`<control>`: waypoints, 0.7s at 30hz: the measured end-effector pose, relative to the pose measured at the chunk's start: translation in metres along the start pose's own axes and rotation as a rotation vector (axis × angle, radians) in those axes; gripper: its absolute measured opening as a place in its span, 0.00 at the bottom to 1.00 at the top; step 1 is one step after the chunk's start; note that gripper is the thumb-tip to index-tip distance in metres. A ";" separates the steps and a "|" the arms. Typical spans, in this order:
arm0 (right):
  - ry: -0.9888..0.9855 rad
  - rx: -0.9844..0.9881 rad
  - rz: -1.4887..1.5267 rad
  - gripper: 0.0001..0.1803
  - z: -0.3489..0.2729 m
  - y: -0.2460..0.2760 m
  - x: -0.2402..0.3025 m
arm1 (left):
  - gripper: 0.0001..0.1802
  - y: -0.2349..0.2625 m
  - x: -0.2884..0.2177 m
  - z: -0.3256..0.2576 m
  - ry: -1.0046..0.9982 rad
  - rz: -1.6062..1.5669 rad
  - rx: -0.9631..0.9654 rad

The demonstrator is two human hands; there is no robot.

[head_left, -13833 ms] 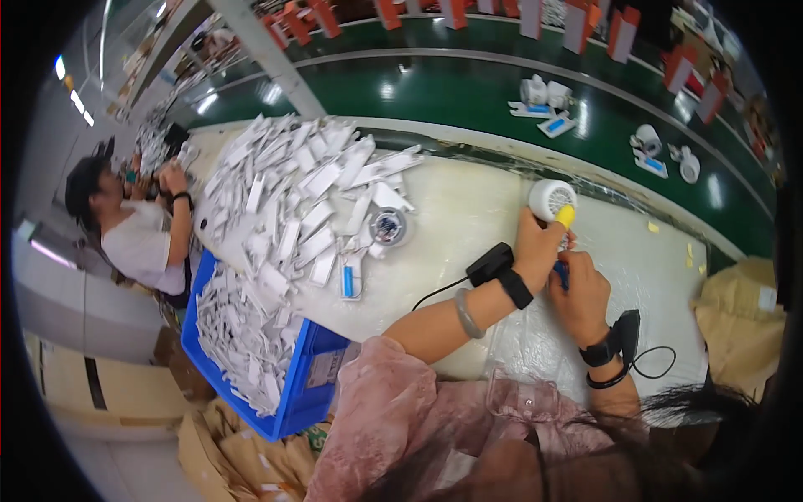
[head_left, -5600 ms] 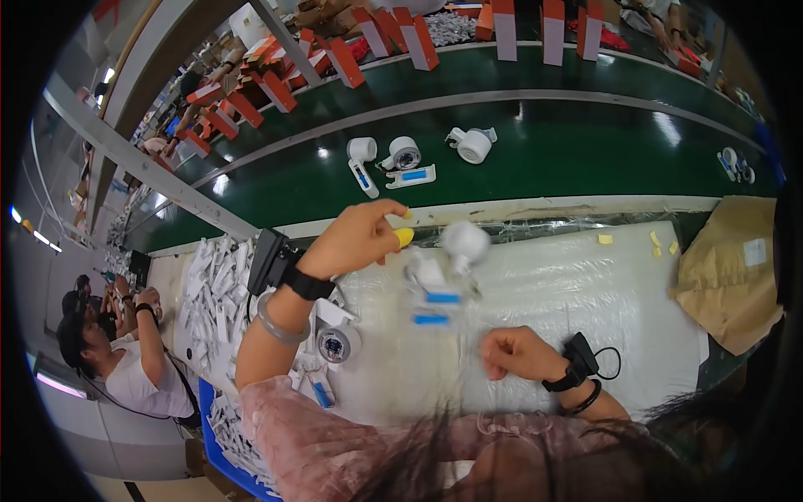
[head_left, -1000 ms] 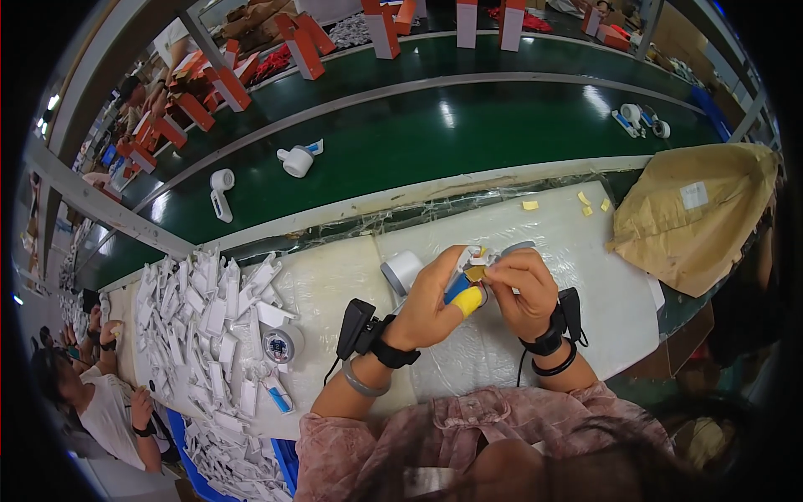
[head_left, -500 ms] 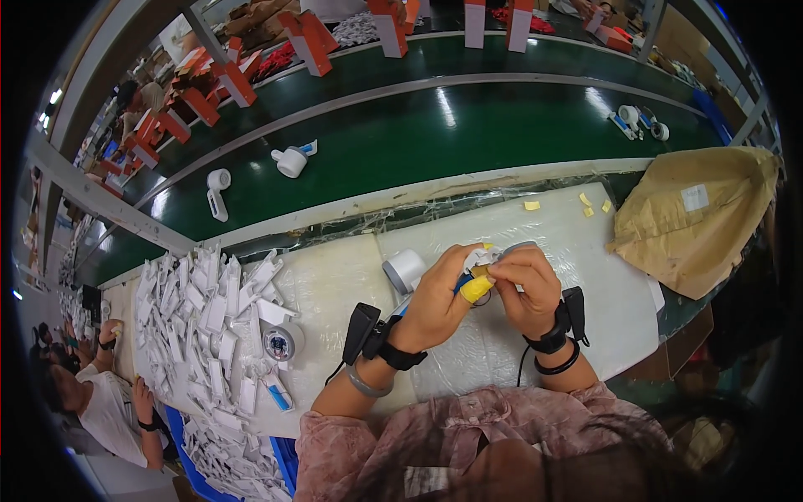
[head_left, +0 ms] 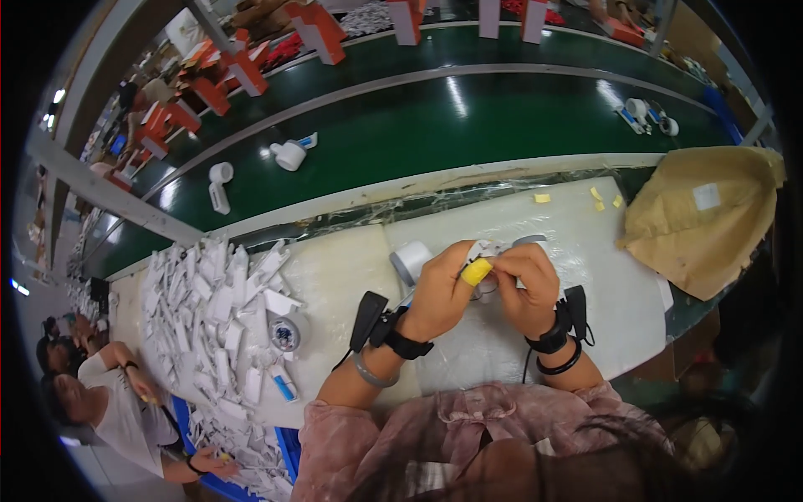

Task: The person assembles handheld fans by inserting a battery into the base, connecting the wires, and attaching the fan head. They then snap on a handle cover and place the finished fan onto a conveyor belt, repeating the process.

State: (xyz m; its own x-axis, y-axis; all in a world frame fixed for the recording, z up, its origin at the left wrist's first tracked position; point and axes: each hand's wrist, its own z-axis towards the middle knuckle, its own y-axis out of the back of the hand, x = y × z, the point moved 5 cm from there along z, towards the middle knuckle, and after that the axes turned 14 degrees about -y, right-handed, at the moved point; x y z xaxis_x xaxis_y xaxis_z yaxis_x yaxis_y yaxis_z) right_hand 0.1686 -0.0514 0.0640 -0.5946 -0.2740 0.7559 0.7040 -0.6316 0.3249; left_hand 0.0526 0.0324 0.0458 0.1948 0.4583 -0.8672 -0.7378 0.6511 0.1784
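Observation:
My left hand (head_left: 445, 286) is closed around a small white plastic part (head_left: 481, 250), which is mostly hidden by the fingers. A yellow wrap (head_left: 477, 272) covers the end of my left thumb. Close against it, my right hand (head_left: 529, 283) pinches with thumb and forefinger; what lies in the pinch is too small to make out. Thin dark wire shows just below the fingertips. Behind my right fingers a grey-and-white round piece (head_left: 529, 240) shows in part. A white cylindrical housing with a grey rim (head_left: 411, 261) lies beside my left hand.
White plastic shells (head_left: 209, 309) are heaped at left, beside an upright round housing (head_left: 288, 333). More shells fill a blue bin (head_left: 288, 452). A co-worker (head_left: 121, 410) sits at left. Beyond runs a green conveyor (head_left: 376, 134) carrying white devices (head_left: 290, 155). Brown paper (head_left: 707, 222) lies at right.
My hands stay together, with the fingers slightly shifted; the blue bit seen between them is now hidden. The co-worker's hand has come down over the blue bin. The whole view has shifted slightly.

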 end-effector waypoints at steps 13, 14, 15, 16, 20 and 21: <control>-0.078 -0.008 -0.087 0.11 0.007 -0.001 -0.008 | 0.14 0.244 0.018 0.062 0.243 0.512 -0.338; -0.078 0.003 -0.074 0.11 0.007 -0.002 -0.009 | 0.15 0.270 0.026 0.060 0.312 0.572 -0.441; -0.074 0.017 -0.060 0.10 0.008 -0.002 -0.009 | 0.17 0.301 0.040 0.056 0.381 0.615 -0.475; -0.072 0.013 -0.058 0.10 0.007 -0.002 -0.009 | 0.19 0.321 0.048 0.053 0.406 0.767 -0.526; -0.074 0.051 -0.032 0.10 0.009 -0.008 -0.012 | 0.27 0.404 0.083 0.033 0.599 1.291 -0.709; -0.070 0.059 -0.032 0.10 0.009 -0.010 -0.012 | 0.28 0.418 0.086 0.025 0.602 1.621 -0.772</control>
State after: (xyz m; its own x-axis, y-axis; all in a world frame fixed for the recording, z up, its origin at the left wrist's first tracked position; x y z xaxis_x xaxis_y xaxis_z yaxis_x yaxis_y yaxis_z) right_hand 0.1718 -0.0353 0.0571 -0.5900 -0.2020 0.7817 0.7081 -0.5946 0.3808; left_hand -0.2228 0.3595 0.0577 -0.9842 -0.0881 -0.1538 -0.0734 -0.5874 0.8060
